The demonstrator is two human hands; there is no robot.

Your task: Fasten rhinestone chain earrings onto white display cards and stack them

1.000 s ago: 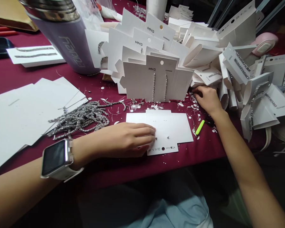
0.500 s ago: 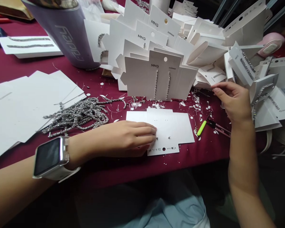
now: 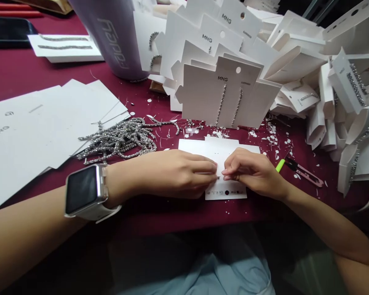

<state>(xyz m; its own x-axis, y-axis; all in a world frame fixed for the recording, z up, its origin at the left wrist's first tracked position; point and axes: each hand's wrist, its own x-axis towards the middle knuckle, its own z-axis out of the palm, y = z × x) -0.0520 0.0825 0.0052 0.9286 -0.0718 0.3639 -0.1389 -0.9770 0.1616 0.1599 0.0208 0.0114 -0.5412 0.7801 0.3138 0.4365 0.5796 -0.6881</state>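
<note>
A white unfolded earring card (image 3: 224, 144) lies face down before me, with small holes and a dark round hole near its front edge. Over its left part my left hand (image 3: 184, 174) is closed, gripping the card with fingers pressed together; its thumb is hidden. My right hand (image 3: 252, 170) pinches thumb and forefinger together just above the card, beside the left fingertips. Whatever is in that pinch is too small to make out. A tiny metallic bit (image 3: 219, 177) shows on the card between the two hands.
A tangle of silvery bead chains (image 3: 119, 139) lies left, near stacked white cards (image 3: 33, 119). Behind stand finished earring cards (image 3: 203, 94) and a purple tumbler (image 3: 110, 37). At right are thread snips (image 3: 307, 174), a yellow-green-handled tool (image 3: 280, 165) and piled folded cards (image 3: 322, 119).
My right hand has moved from the folded cards at right to the flat card, its fingers now pinched. My left hand stays on the card. The view has shifted, so things appear further right.
</note>
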